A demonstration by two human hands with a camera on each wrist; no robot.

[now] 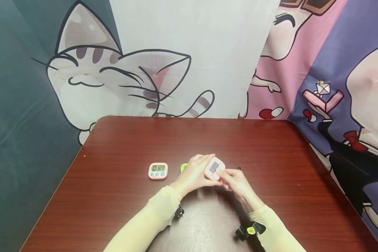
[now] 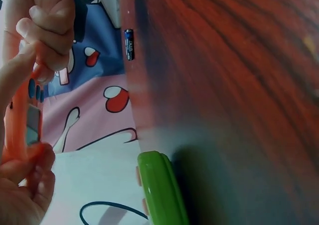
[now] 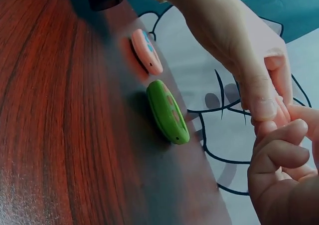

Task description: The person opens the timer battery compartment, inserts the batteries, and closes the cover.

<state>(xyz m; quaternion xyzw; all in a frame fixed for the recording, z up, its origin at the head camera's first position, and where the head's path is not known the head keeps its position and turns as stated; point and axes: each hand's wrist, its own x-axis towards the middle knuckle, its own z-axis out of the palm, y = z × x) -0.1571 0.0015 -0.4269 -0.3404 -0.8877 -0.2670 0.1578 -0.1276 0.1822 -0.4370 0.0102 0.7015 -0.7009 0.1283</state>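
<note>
- Pink-and-white timer [image 1: 213, 167], one: held above the counter [image 1: 129, 143], between both hands.
- Hazard: timer could be dropped if pushed unevenly by the right thumb.
- Orientation: grey-patched side turned up; display and buttons apparently faced away; long axis slanted, far right to near left.
- Left hand [image 1: 195, 172]: timer gripped between thumb and fingers.
- Right hand [image 1: 238, 183]: timer's edge pinched.
- Battery [image 2: 129, 44], loose; could be rolled if nudged.
- Green timer [image 3: 168, 112] and second pink timer [image 1: 158, 171]: laid leftward.
</note>
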